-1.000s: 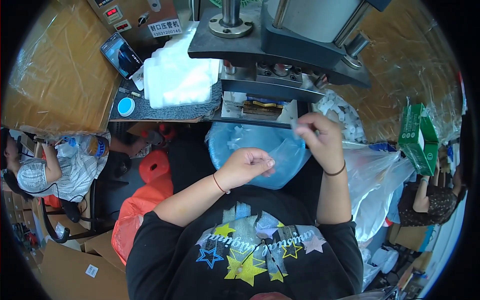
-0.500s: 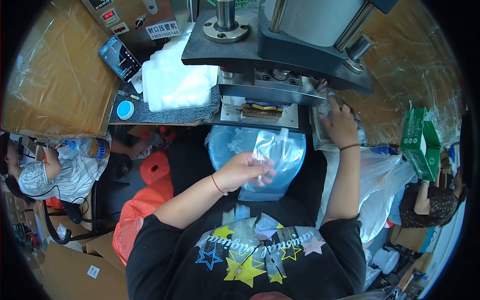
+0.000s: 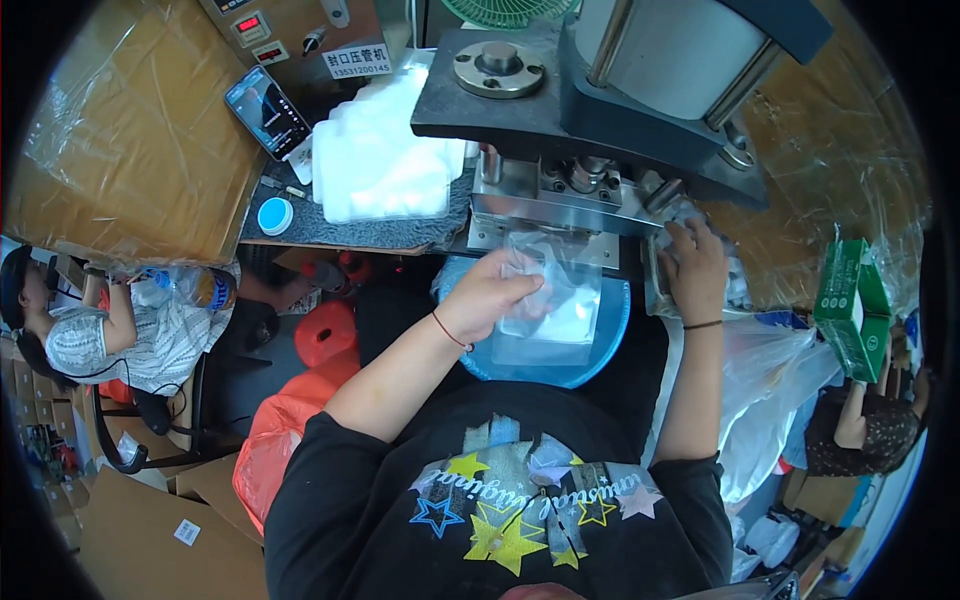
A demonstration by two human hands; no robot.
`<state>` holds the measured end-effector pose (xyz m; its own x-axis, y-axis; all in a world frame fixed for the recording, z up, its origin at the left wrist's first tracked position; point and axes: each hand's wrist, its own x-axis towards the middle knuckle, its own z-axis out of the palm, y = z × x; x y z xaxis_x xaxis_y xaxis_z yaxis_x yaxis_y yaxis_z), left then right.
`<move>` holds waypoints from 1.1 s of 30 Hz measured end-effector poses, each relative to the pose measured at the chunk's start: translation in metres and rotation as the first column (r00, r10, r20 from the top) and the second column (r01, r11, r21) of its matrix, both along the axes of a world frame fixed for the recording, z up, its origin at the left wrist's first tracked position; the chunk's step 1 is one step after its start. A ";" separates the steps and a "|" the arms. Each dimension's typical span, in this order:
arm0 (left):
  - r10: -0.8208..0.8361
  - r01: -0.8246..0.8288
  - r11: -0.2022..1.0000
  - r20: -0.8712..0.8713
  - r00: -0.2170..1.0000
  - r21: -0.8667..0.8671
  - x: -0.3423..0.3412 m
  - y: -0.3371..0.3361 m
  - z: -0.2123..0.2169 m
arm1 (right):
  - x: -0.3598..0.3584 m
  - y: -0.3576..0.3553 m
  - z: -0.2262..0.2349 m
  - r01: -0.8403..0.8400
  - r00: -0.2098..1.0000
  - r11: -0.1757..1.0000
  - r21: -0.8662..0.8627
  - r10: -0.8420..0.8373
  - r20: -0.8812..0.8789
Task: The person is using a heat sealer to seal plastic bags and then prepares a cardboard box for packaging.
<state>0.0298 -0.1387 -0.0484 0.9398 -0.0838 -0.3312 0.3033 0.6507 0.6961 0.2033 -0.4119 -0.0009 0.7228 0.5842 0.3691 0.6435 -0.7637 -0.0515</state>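
Observation:
My left hand (image 3: 492,292) pinches a clear plastic pouch (image 3: 556,300) by its left edge and holds it up just below the metal jaw of the press machine (image 3: 590,120). Under the pouch sits a blue plastic-lined bin (image 3: 610,345). My right hand (image 3: 692,268) is off to the right, resting on a pile of clear pouches (image 3: 668,262) beside the machine's base; whether it grips one is not visible.
A stack of white pouches (image 3: 385,160) lies on a grey mat (image 3: 340,228) to the left, with a phone (image 3: 265,110) and a small blue-rimmed lid (image 3: 274,214). Wrapped cardboard boxes (image 3: 120,140) flank both sides. A green box (image 3: 850,305) is right. Other people sit left (image 3: 120,320) and right (image 3: 880,420).
My left hand has lifted the clear pouch from over the blue bin up toward the machine's jaw. My right hand has moved away to the pile on the right.

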 end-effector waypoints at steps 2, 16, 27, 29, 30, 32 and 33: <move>0.239 -0.385 0.689 0.308 0.921 0.615 -0.002 0.014 -0.006 | -0.004 0.004 0.005 -0.006 0.988 0.998 -0.056 0.014 0.156; 0.115 -0.520 -0.038 0.521 0.846 0.853 -0.060 0.071 0.014 | -0.005 -0.001 0.010 -0.004 0.998 0.970 0.243 -0.012 0.063; -0.105 -0.160 0.634 0.289 0.951 0.757 -0.044 -0.013 0.036 | -0.091 0.066 0.056 -0.189 0.676 0.562 0.805 0.669 -0.308; -0.093 -0.140 0.699 0.283 0.955 0.701 -0.045 -0.024 0.029 | -0.095 0.069 0.055 -0.145 0.633 0.590 0.794 0.672 -0.385; -0.066 -0.129 0.759 0.273 0.960 0.638 -0.046 -0.028 0.028 | -0.096 0.067 0.052 -0.143 0.633 0.591 0.794 0.671 -0.386; -0.096 -0.074 0.787 0.240 0.966 0.613 -0.047 -0.032 0.025 | -0.095 0.061 0.046 -0.029 0.584 0.630 0.776 0.641 -0.498; -0.085 -0.027 0.871 0.204 0.975 0.491 -0.045 -0.035 0.023 | -0.092 0.056 0.044 -0.029 0.585 0.630 0.776 0.640 -0.498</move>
<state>-0.0154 -0.1741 -0.0252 0.9914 0.0077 -0.1303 0.1260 0.2041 0.9708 0.1110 -0.3561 0.0429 0.7047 0.6691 0.2361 0.3570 -0.0467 -0.9329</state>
